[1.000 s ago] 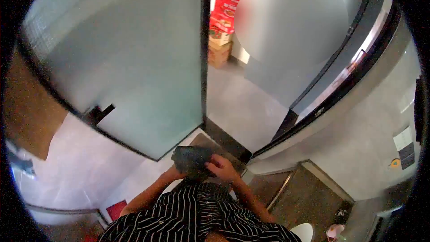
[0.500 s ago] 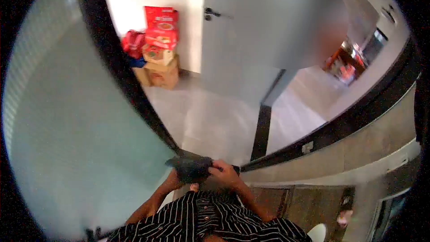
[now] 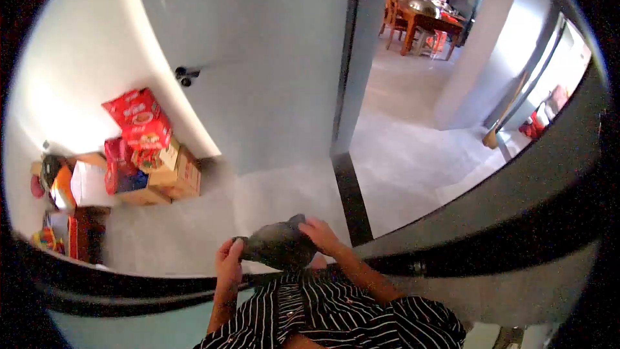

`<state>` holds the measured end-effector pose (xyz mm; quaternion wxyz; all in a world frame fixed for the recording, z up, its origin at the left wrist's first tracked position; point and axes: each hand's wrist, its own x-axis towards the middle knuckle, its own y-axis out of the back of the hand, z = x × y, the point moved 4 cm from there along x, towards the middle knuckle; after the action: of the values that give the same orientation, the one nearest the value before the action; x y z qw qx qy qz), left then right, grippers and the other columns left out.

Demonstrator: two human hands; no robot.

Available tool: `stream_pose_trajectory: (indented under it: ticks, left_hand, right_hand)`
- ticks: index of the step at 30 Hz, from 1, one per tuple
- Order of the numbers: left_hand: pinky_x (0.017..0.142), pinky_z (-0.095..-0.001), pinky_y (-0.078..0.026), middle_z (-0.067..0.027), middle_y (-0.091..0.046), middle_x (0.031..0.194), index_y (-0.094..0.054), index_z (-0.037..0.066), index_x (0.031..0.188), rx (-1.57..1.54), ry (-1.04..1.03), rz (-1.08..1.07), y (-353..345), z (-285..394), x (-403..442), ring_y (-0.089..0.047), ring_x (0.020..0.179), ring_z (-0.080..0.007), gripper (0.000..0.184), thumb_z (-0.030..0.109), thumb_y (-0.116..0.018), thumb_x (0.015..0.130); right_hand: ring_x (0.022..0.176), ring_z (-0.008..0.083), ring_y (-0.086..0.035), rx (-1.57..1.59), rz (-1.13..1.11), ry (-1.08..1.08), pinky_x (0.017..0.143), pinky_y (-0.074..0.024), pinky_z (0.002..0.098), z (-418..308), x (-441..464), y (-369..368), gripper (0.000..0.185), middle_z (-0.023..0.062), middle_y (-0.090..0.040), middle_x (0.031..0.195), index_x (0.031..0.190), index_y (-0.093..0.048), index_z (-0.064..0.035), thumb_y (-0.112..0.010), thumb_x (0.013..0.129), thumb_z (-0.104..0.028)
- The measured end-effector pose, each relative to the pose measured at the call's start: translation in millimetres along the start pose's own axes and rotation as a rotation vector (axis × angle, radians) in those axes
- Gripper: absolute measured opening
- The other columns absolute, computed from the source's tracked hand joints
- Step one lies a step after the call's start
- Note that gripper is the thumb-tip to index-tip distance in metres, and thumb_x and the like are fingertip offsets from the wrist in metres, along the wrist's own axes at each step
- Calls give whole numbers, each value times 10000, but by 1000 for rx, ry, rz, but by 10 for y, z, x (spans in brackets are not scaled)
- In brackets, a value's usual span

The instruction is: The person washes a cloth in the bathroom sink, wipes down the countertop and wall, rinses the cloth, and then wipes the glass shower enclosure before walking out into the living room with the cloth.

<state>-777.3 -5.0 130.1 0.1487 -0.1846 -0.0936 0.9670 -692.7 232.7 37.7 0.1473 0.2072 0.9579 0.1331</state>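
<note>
A dark grey-green cloth [image 3: 279, 245] is stretched between my hands in front of my waist; its exact kind I cannot make out. At its left end, my left hand [image 3: 228, 257] pinches the edge with thumb and fingers. My right hand [image 3: 321, 236] grips the upper right corner. The cloth's middle sags slightly and hangs close to the striped shirt [image 3: 310, 304] I wear.
A grey door [image 3: 258, 58] with a dark handle [image 3: 187, 75] stands ahead. Red bags [image 3: 143, 123] sit on cardboard boxes [image 3: 187, 174] to the left. Beyond an opening at the right are a wooden table [image 3: 433, 24] with chairs and a broom [image 3: 492, 137].
My view has swung right and passed the frosted panel on the left, so the dining area shows. My hands have moved apart, spreading the cloth wider.
</note>
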Motion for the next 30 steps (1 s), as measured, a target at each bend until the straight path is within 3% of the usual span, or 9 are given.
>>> stream_pose_trajectory:
  ticks: [3, 11, 14, 17, 19, 21, 25, 27, 30]
  left_hand:
    - [722, -246, -430, -26, -593, 832, -599, -13, 862, -195, -95, 25, -198, 136, 519, -532, 760, -105, 149, 135, -579, 868]
    - [680, -236, -358, 43, -466, 758, -573, -5, 839, 190, -193, -394, -1556, 579, 1729, -409, 718, -75, 144, 130, -536, 871]
    - [652, -223, -320, 49, -434, 734, -567, 6, 809, 146, -197, -561, -2083, 715, 2206, -379, 702, -64, 121, 110, -537, 864]
    - [643, -215, -306, 52, -435, 726, -571, 12, 805, 249, -229, -738, -2639, 889, 2495, -377, 699, -61, 90, 85, -551, 855]
    - [658, -216, -319, 52, -450, 731, -573, 12, 807, 238, -256, -874, -2980, 872, 2730, -389, 703, -64, 86, 82, -560, 854]
    - [694, -226, -358, 49, -489, 759, -583, 14, 829, 353, -276, -937, -3446, 955, 2997, -423, 730, -71, 87, 93, -571, 864]
    - [735, -236, -405, 18, -544, 816, -599, 3, 908, 144, -89, -973, -4279, 987, 3550, -481, 767, -81, 104, 98, -562, 884]
    - [759, -246, -421, 1, -565, 840, -597, -3, 937, 29, -68, -1038, -3556, 1233, 3430, -506, 782, -88, 117, 96, -555, 891]
    - [773, -269, -441, -41, -583, 843, -564, -6, 993, -32, 19, -1005, -3753, 1457, 3238, -541, 797, -112, 159, 128, -517, 921]
  right_hand:
    - [769, 184, -532, 31, 114, 125, 706, -433, 328, 429, 642, 143, 272, 91, -571, 833, 892, -582, 24, -566, 852, -244]
    - [852, 200, -588, 1554, -109, -325, 789, -475, 368, 1106, 1398, 660, 191, 79, -624, 928, 981, -600, -14, -518, 851, -126]
    - [832, 176, -601, 356, 121, 38, 798, -484, 326, 765, 1124, 1583, 199, 88, -635, 909, 974, -611, -27, -562, 790, -84]
    - [773, 164, -587, 1608, 398, -332, 743, -489, 302, 2133, 1594, 2029, 194, 73, -623, 840, 956, -614, -26, -588, 766, -62]
    - [881, 275, -585, 420, 805, -25, 781, -487, 346, 2191, 1381, 2464, 357, 158, -589, 1005, 1040, -583, 3, -640, 693, -57]
    - [941, 341, -580, -66, 958, 43, 813, -480, 366, 1967, 1273, 2568, 423, 204, -574, 1079, 1085, -564, 20, -647, 679, -64]
    - [875, 241, -564, 777, 1103, -107, 765, -472, 322, 1006, 1092, 2875, 347, 124, -569, 984, 1113, -530, 15, -569, 789, -101]
    - [828, 169, -556, 1133, 1109, -133, 724, -470, 294, 163, 860, 2391, 312, 68, -564, 926, 1129, -509, 10, -528, 847, -120]
    - [829, 148, -558, 753, 983, 72, 754, -467, 293, -677, 884, 2715, 365, 70, -580, 946, 1187, -495, -10, -529, 830, -78]
